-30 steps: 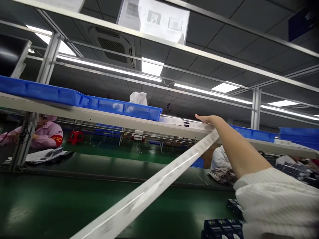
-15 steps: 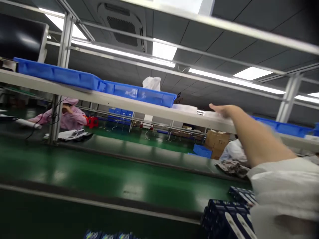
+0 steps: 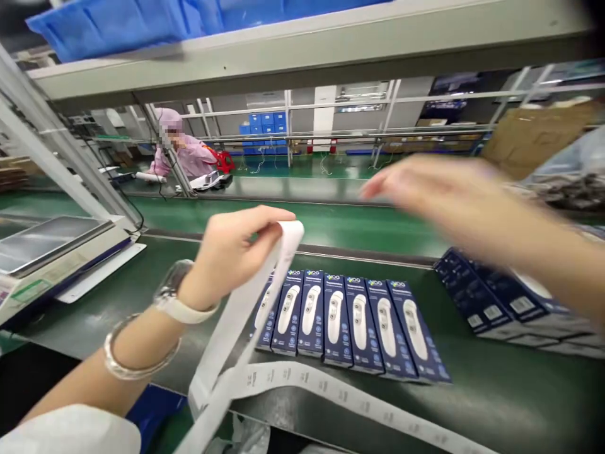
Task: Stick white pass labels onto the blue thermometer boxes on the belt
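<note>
My left hand point(image 3: 231, 252) pinches a long white strip of printed label paper point(image 3: 236, 321) near its top end, and the strip hangs down and trails along the belt in front of the boxes. A row of dark blue boxes point(image 3: 347, 321) with white thermometer pictures lies side by side on the green conveyor belt point(image 3: 496, 391) below that hand. My right hand point(image 3: 439, 202), blurred by motion, is spread open above the belt and holds nothing. Its nearest neighbour is a second stack of blue boxes point(image 3: 501, 302).
A digital bench scale point(image 3: 47, 252) stands left of my left arm. Overhead runs a shelf point(image 3: 307, 50) carrying blue plastic bins point(image 3: 118, 28). Beyond the line, a person in pink point(image 3: 182, 154) sits working. Cardboard point(image 3: 534, 135) and a plastic bag point(image 3: 567, 170) lie at the right.
The view has swung down from the ceiling and shelf to the belt and boxes. My right hand has dropped from the shelf edge to above the belt, and my left hand now shows, lifting the strip.
</note>
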### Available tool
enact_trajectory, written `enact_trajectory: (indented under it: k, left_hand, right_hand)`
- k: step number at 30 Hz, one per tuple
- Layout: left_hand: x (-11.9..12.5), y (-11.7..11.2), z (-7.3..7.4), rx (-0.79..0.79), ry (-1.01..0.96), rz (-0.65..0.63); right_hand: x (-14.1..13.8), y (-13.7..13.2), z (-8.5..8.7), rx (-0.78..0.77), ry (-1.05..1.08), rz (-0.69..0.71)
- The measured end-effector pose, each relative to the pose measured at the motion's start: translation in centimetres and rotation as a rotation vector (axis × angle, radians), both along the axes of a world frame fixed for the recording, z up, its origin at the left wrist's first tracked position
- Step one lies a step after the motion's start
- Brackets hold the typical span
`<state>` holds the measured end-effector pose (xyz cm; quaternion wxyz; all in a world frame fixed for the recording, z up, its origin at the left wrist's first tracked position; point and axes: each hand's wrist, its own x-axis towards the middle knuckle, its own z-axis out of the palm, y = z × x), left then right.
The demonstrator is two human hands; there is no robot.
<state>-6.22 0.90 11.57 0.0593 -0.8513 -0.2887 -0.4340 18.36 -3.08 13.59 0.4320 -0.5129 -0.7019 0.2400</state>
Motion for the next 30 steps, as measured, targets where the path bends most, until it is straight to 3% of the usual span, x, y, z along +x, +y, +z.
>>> enact_trajectory:
  k: [1,3,5,9,12,16,21,25,30]
  left_hand:
    - [1.2,0.4,-0.6,-0.048,0.023,-0.061]
    - [2.8,1.0,-1.8,-0.130,0.058,-0.143]
    - [3.6,1.8,-2.9,-0.196,0.064,-0.175]
    - [3.6,3.5,-4.4,-0.350,0.031,-0.159]
    - [3.7,4.8,-4.7,-0.570,0.010,-0.196]
    - [5.0,6.3,-4.6,-0.976,-0.209,-0.314]
    - [7.6,8.8,-6.2,-1.083,-0.252,-0.176]
    - [9.3,9.5,-8.2,-1.265,-0.368,-0.171]
    - [10.3,8.0,-8.1,-1.418,-0.503,-0.136]
  right_hand:
    - [-1.1,-0.8,-1.1,-0.041,0.044,0.025]
    - [-3.1,-1.6,-3.8,-0.236,0.255,0.254]
    - [-4.5,-1.5,-6.3,-0.348,0.485,0.338]
    - [-4.6,-0.2,-8.2,-0.428,0.678,0.293]
    - [-3.6,1.5,-8.1,-0.409,0.674,0.286]
    - [-2.6,4.5,-8.9,-0.301,0.642,0.225]
    - [-1.4,8.2,-11.3,-0.300,0.530,0.103]
    - [-0.3,9.3,-12.7,-0.329,0.455,0.009]
    - [0.1,7.9,-11.9,-0.209,0.202,-0.115]
